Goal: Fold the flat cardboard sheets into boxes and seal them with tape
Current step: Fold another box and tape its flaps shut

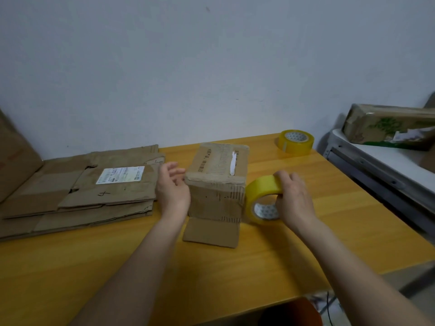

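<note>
Cardboard, worn and creased: the box [217,182] at the table's [329,208] middle looks light and easily dented, best steadied by its side walls. The left hand [173,188] hovers relaxed beside it; the right hand [294,198] grips the slick tape roll [262,198]. Flat sheets [94,187] lie left, under a pale wall [211,67].

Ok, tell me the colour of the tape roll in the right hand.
Yellow tape roll, seen in the head view.

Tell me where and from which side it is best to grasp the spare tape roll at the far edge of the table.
The spare tape roll lies flat, hole up, with free space around it. Come from above and pinch its ring wall, thumb in the hole and fingers outside, probably with the right hand.
</note>
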`<act>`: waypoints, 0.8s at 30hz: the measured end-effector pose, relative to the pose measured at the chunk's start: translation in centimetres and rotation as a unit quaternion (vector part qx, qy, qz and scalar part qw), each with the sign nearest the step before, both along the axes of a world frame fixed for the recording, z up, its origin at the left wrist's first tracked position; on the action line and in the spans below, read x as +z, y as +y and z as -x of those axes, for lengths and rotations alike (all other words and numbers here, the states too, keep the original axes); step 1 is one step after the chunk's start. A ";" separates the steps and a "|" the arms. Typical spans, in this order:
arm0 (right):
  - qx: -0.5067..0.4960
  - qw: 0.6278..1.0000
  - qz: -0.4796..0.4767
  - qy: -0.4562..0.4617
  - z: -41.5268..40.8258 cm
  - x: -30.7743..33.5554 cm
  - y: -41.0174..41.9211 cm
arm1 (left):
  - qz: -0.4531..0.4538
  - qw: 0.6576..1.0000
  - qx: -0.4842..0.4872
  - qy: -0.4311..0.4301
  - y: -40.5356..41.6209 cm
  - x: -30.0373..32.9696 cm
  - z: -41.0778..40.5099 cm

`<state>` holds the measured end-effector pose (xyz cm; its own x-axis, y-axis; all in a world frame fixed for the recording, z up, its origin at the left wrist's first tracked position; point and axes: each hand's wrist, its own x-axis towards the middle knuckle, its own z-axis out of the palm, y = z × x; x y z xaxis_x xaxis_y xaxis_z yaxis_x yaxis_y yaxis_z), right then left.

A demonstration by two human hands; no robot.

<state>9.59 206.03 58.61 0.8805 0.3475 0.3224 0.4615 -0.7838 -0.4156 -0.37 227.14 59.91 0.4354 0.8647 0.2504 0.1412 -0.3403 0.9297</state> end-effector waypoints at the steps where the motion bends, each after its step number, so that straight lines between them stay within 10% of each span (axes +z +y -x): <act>1: 0.008 1.000 -0.001 0.008 0.4 -0.1 0.1 | -0.066 0.998 0.001 0.004 0.0 0.3 0.2; 5: 0.023 0.999 -0.013 0.022 1.9 -0.3 0.5 | -0.223 0.946 -0.100 0.212 0.7 2.2 0.6; 10: 0.123 0.985 -0.045 0.109 3.8 -0.3 0.8 | -0.334 0.794 -0.148 0.486 -0.9 4.5 -1.1; 19: 0.248 0.871 -0.269 0.329 4.5 1.6 -0.8 | -0.377 0.748 -0.286 0.465 -2.6 4.7 -4.1; 24: -0.025 0.983 -0.116 0.141 -0.2 -1.0 -1.7 | -0.364 0.733 -0.342 0.462 -1.1 5.3 -5.2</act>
